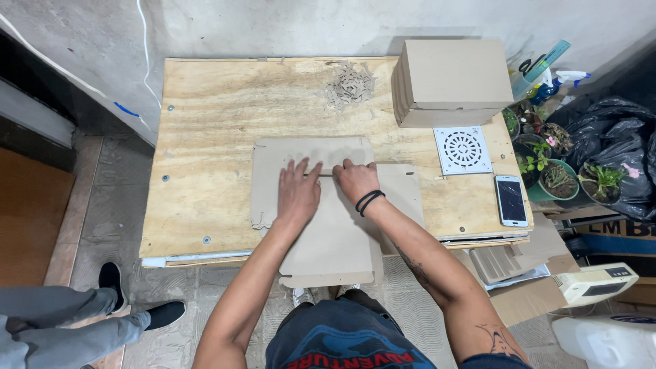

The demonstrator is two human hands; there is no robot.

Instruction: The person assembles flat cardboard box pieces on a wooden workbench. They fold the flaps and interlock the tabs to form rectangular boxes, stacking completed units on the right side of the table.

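A flat die-cut cardboard sheet (328,232) lies on the plywood table (205,123), its near end hanging over the front edge. My left hand (298,191) presses flat on it, fingers spread. My right hand (355,179), with black bands on its wrist, presses beside it with fingers curled at a fold line or slot near the sheet's far part. Neither hand grips anything.
A stack of folded cardboard boxes (451,82) stands at the back right, a pile of cardboard scraps (350,85) beside it. A white round-grille plate (462,149) and a phone (511,200) lie at right. Potted plants (553,171) crowd the right edge. Another person's legs (82,318) are at the lower left.
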